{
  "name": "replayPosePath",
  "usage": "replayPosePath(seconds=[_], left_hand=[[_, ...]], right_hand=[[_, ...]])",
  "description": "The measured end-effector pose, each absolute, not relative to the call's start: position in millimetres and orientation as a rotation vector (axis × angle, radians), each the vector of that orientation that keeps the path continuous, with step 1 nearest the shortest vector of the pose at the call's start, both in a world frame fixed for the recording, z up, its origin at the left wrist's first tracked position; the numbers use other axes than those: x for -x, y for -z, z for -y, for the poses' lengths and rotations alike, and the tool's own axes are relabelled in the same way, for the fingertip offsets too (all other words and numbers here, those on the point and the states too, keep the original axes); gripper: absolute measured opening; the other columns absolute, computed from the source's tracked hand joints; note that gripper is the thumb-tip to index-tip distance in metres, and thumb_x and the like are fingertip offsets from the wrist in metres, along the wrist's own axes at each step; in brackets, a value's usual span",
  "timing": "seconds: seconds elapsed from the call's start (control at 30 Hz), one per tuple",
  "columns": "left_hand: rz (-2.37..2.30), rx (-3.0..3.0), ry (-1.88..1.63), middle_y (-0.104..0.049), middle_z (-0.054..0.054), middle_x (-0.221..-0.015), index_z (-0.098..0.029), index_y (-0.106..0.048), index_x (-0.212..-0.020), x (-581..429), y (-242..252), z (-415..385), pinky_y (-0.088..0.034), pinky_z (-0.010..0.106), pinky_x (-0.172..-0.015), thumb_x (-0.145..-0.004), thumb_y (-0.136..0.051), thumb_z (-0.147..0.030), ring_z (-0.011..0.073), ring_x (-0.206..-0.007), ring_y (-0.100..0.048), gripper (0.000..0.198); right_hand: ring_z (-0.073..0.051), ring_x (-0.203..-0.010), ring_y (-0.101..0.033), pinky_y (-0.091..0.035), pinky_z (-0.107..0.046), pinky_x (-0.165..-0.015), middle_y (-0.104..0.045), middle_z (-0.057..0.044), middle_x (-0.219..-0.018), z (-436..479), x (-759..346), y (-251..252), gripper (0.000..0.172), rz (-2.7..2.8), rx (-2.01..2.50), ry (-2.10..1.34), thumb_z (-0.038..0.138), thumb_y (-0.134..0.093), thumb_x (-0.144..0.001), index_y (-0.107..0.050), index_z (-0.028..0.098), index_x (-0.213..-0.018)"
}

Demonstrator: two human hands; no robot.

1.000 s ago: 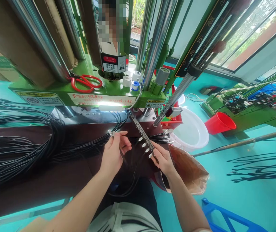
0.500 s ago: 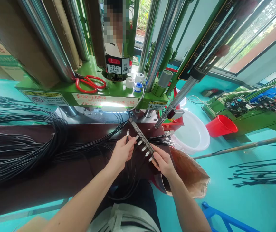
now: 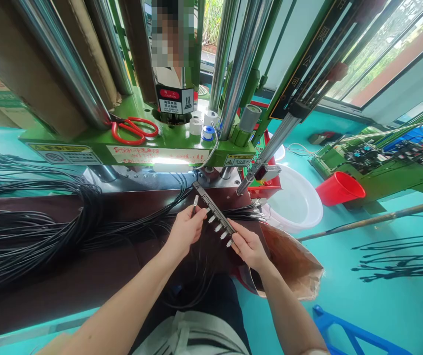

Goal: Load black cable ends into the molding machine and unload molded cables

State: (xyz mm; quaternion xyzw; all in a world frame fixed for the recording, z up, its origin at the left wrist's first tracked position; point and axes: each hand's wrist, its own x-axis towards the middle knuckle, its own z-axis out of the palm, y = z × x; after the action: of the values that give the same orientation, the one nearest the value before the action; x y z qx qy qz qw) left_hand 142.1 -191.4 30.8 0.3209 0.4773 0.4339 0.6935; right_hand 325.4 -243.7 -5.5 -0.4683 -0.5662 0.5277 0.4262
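My left hand (image 3: 183, 230) pinches the metal-tipped end of a black cable (image 3: 195, 202) and holds it upright beside the far end of a long dark metal bar (image 3: 211, 212). My right hand (image 3: 247, 247) grips the near end of that bar, which slants up to the left. Several silver cable tips stick out along the bar's left side. A thick bundle of black cables (image 3: 41, 227) lies across the brown tabletop (image 3: 85, 266) to the left and runs toward my hands.
A green press machine (image 3: 140, 143) with steel columns stands right behind the table, red scissors (image 3: 133, 129) and tape rolls on its ledge. A white basin (image 3: 296, 202), a red bucket (image 3: 339, 188) and a brown paper sack (image 3: 292, 266) sit to the right. A person stands behind the machine.
My left hand moved right, bringing a cable end from the bundle up beside the bar's far end. The right hand kept its hold on the bar.
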Motion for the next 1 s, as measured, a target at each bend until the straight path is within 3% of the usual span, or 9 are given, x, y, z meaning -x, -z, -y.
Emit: replayPosePath(seconds=[0.27,0.37,0.47,0.63,1.0], left_hand=[[-1.1,-0.885,-1.16,-0.031,-0.009,-0.045,-0.019,-0.047,-0.075,-134.8,-25.0,189.1,-0.023,0.014,-0.03,-0.078,-0.048,-0.051,0.0031,-0.033,-0.027,0.032],[-1.092,-0.849,-1.119,-0.024,-0.011,-0.043,-0.02,-0.048,-0.08,-127.2,-25.6,191.1,-0.015,0.013,-0.028,-0.079,-0.045,-0.054,0.0027,-0.031,-0.017,0.034],[-1.029,-0.872,-0.929,-0.023,-0.011,-0.041,-0.02,-0.044,-0.071,-121.4,-26.5,193.6,-0.012,0.012,-0.028,-0.078,-0.046,-0.054,0.0022,-0.032,-0.012,0.034],[-0.951,-0.883,-0.769,-0.02,-0.011,-0.039,-0.02,-0.038,-0.062,-117.0,-26.0,191.9,-0.012,0.013,-0.028,-0.079,-0.046,-0.052,0.0028,-0.032,-0.012,0.038],[-0.892,-0.864,-0.77,-0.022,-0.01,-0.035,-0.02,-0.03,-0.055,-112.7,-24.8,187.6,-0.013,0.015,-0.028,-0.078,-0.047,-0.054,0.0031,-0.029,-0.014,0.044]], right_hand=[[-0.004,-0.042,-0.033,-0.023,-0.018,-0.035,-0.044,0.003,-0.058,243.7,-321.8,-0.3,0.045,1.26,1.199,-1.401,0.04,-0.049,-0.085,-0.051,0.017,-0.124],[-0.003,-0.04,-0.031,-0.019,-0.018,-0.033,-0.048,0.001,-0.063,242.3,-321.9,-4.1,0.045,1.2,1.184,-1.427,0.042,-0.051,-0.083,-0.053,0.018,-0.122],[-0.002,-0.039,-0.03,-0.02,-0.017,-0.033,-0.047,0.002,-0.061,241.7,-323.5,-4.6,0.044,1.208,1.174,-1.464,0.041,-0.052,-0.083,-0.053,0.019,-0.121],[-0.003,-0.04,-0.031,-0.021,-0.017,-0.035,-0.047,0.002,-0.061,243.0,-325.6,-3.4,0.043,1.288,1.14,-1.477,0.039,-0.05,-0.085,-0.053,0.019,-0.123],[-0.007,-0.046,-0.031,-0.027,-0.022,-0.043,-0.038,0.005,-0.054,245.1,-332.0,-1.3,0.049,1.646,1.234,-1.334,0.039,-0.045,-0.087,-0.041,0.019,-0.133]])
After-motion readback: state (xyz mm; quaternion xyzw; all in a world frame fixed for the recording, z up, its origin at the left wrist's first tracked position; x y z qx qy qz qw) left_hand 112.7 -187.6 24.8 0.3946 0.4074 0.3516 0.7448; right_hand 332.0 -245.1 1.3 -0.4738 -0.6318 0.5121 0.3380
